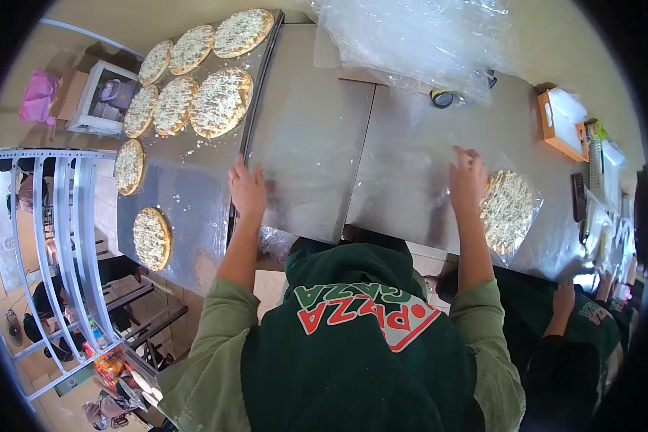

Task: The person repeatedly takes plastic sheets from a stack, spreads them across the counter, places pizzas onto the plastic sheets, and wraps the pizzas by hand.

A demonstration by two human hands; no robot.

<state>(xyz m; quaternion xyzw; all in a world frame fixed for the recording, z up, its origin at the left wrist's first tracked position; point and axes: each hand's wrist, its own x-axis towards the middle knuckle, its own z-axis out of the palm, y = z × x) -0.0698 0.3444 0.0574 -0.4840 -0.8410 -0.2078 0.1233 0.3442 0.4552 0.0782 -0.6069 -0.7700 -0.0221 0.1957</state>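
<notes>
My left hand (248, 189) is over the edge of the metal tray (194, 176) on the left, fingers apart and holding nothing. Several topped pizzas lie on that tray, among them a large one (222, 102) beyond my hand and a smaller one (152, 238) at the near end. On the right, my right hand (469, 176) hovers over the steel table (403, 165) with its fingers somewhat curled and apart, nothing visible in them. Just right of it lies a pizza in a clear plastic bag (507, 212).
Clear plastic bags (417, 43) are heaped at the back, beside a tape roll (443, 98). An orange tray (560, 126) stands back right, with a dark remote-like object (578, 196) nearby. A co-worker's hand (563, 299) shows lower right. A metal rack (86, 245) stands left.
</notes>
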